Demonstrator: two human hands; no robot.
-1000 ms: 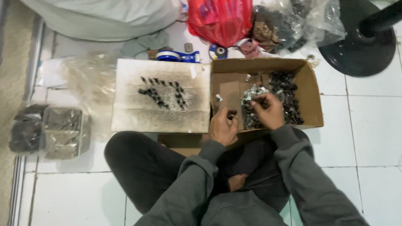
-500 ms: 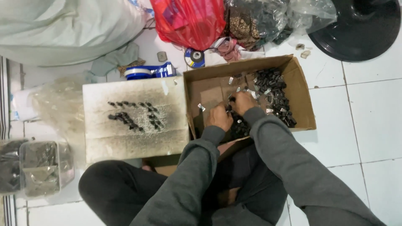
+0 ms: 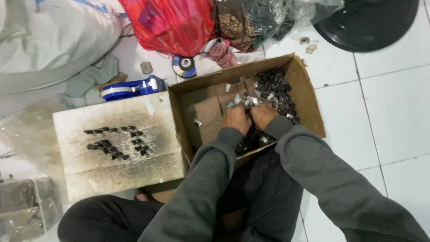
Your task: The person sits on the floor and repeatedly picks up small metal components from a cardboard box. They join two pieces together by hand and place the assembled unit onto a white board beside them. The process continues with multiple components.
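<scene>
Open brown corrugated cardboard box point(image 3: 201, 107) on white glazed floor tiles point(image 3: 394, 107), walls creased, floor of it scuffed. Inside: heap of small dark metal clips point(image 3: 275, 92), matt black, some with pale shiny ends, piled toward the far right corner and spilling under the wrists.

Left hand point(image 3: 236, 118) and right hand point(image 3: 262, 114) side by side, touching, both down in the heap. Fingers curled, bunched close over a few clips; whether each truly grips one, cannot tell.

Beside the box, left: flat pale foam slab point(image 3: 89, 170), grimy and speckled, with short rows of the same dark pieces point(image 3: 114, 143) stuck on it. Blue tape dispenser point(image 3: 130, 88) behind it; crinkled red plastic bag point(image 3: 168, 22) beyond.

Against half a second ago: hands lie lower in the box, nearer its front wall; the view has swung right.
</scene>
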